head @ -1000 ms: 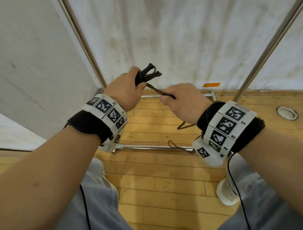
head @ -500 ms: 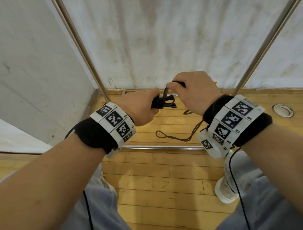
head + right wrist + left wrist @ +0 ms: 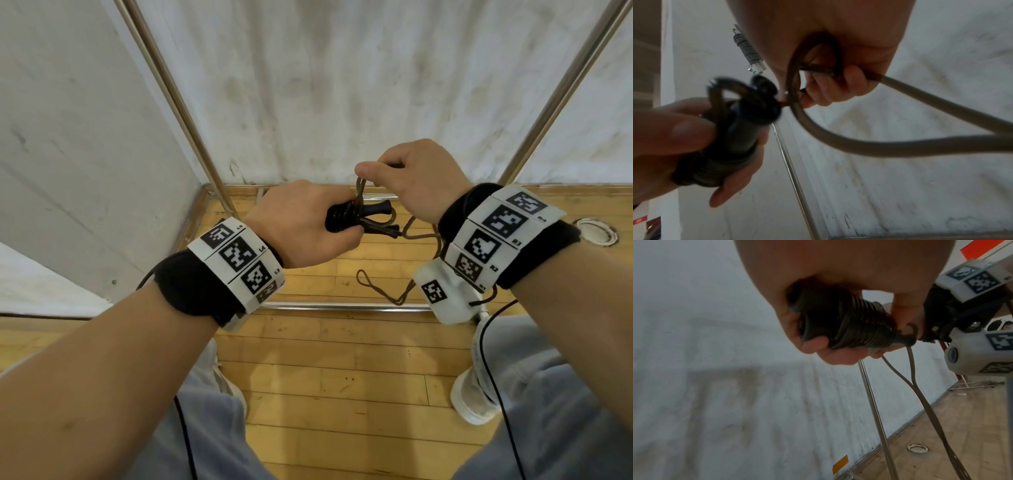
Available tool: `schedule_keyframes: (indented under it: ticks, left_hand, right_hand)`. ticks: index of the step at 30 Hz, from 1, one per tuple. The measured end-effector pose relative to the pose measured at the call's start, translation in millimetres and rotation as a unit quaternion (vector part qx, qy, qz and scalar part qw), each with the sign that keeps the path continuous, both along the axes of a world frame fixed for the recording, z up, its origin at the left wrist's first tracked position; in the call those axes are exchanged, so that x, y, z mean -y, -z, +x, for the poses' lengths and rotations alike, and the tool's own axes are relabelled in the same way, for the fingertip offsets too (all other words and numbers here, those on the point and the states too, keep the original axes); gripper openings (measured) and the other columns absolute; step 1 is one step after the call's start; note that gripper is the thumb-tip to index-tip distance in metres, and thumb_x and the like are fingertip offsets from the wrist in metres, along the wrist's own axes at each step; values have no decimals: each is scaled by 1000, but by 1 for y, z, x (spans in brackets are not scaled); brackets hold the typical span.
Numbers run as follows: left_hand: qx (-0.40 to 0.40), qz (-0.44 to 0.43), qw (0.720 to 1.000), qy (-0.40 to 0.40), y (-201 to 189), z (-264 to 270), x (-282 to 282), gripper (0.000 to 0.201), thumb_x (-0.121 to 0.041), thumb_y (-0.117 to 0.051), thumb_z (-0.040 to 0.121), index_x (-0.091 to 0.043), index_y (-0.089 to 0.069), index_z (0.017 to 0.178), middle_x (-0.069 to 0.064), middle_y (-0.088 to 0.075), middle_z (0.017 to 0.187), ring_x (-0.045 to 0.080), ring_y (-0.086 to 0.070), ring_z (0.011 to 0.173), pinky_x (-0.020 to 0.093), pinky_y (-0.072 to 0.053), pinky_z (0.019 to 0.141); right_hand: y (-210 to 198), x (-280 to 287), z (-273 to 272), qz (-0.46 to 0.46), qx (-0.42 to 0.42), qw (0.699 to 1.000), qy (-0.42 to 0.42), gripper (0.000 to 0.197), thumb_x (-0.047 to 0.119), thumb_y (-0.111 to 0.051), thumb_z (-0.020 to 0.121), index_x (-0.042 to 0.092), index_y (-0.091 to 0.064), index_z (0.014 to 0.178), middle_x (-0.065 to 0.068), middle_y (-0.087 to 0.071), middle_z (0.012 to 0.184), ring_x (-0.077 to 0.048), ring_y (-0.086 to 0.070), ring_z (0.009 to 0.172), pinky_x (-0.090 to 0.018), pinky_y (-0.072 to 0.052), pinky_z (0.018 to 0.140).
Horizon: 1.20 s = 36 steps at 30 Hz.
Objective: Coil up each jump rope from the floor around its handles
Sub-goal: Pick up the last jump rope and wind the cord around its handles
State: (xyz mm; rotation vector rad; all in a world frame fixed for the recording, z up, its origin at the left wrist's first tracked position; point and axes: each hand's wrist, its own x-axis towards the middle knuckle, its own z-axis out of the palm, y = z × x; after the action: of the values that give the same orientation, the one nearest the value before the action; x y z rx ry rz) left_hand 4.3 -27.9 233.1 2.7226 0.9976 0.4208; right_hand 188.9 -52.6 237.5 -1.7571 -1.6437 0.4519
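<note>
Nearest the camera, the white bands on both wrists carry black-and-white square code tags; beside them small labels read L3, L4, L5 on the left band and R2, R3, R4 on the right band.

The left hand is held above the yellow wooden plank floor, fingers and thumb curled round a pair of black plastic jump-rope handles held side by side. Many tight turns of thin dark brown cord are wound round the handles, packed like ridges; the flared handle ends stick out to the right of the fist.

Just beyond and to the right, the right hand pinches a loop of the same cord between thumb and curled fingers, directly above the handle ends. From there the loose cord droops in a slack loop toward the floor, near a silver metal bar lying on the planks.

Farther off, slanted metal poles rise against a scuffed white wall.
</note>
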Motion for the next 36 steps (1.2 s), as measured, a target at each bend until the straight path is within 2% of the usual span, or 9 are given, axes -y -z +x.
schedule_keyframes:
  ticks: [5,7,9,12,18,22,28,32,36]
  left_hand:
    - [49,-18,999,7,-8,1,5,29,-51,-44,82,-24,-52,91,-11,-50,60,4,-49,55,25,-33,50]
    - [88,-34,995,-10,-12,0,5,33,-51,-45,84,-22,-55,96,-9,-54,64,7,-52,58,30,-40,53]
    - [155,-68,985,-24,-16,-1,5,32,-48,-47,85,-20,-56,97,-4,-58,67,14,-56,60,36,-46,57]
    - [265,-143,952,-52,-18,2,6,33,-42,-50,86,-11,-57,96,10,-64,76,28,-61,66,51,-52,63]
    - [327,-204,915,-119,-19,6,1,29,-43,-51,86,-18,-48,100,3,-63,70,22,-61,55,42,-55,56]
    - [339,-194,911,-132,-19,5,-4,18,-35,-51,94,-23,-49,108,-3,-63,71,8,-57,49,21,-45,46]
    - [427,-159,873,-172,-26,5,-13,12,-27,-50,96,-21,-55,105,-5,-63,80,13,-61,65,30,-51,49]
    - [446,-133,863,-195,-27,3,-17,16,-30,-49,95,-18,-54,104,-5,-63,79,12,-60,64,30,-52,50]
    - [456,-112,857,-212,-26,1,-20,12,-31,-49,95,-22,-54,100,-5,-62,75,10,-59,60,28,-52,48]
  right_hand:
    - [-3,-2,4,-41,-73,996,-37,59,51,-54,87,-7,-62,76,-11,-40,60,-18,-38,54,-24,-34,54]
    - [-3,-2,1,-63,-148,986,-53,52,37,-56,90,-14,-59,81,-12,-40,61,-19,-36,51,-20,-34,50]
    - [-2,0,-3,-71,-203,975,-64,34,24,-53,94,-7,-63,83,-9,-44,56,-13,-38,45,-17,-34,44]
    - [2,2,-8,-67,-230,967,-88,34,30,-47,97,18,-62,69,-3,-52,54,-14,-45,46,-18,-41,46]
    - [2,4,-15,-127,-326,928,-129,33,35,-45,97,12,-62,79,-2,-62,56,-17,-59,57,-25,-53,59]
    - [4,7,-14,-138,-297,934,-142,26,30,-46,97,17,-64,85,0,-70,69,-13,-66,72,-37,-50,83]
    - [6,10,-25,-102,-281,945,-136,16,30,-55,93,17,-66,92,4,-58,66,-10,-53,54,-20,-40,47]
    - [8,10,-31,-127,-209,962,-123,28,35,-59,89,15,-56,70,8,-43,50,-10,-40,41,-22,-38,45]
    - [14,11,-31,-176,-20,981,-72,37,38,-52,92,15,-49,63,3,-48,50,-11,-46,43,-26,-44,51]
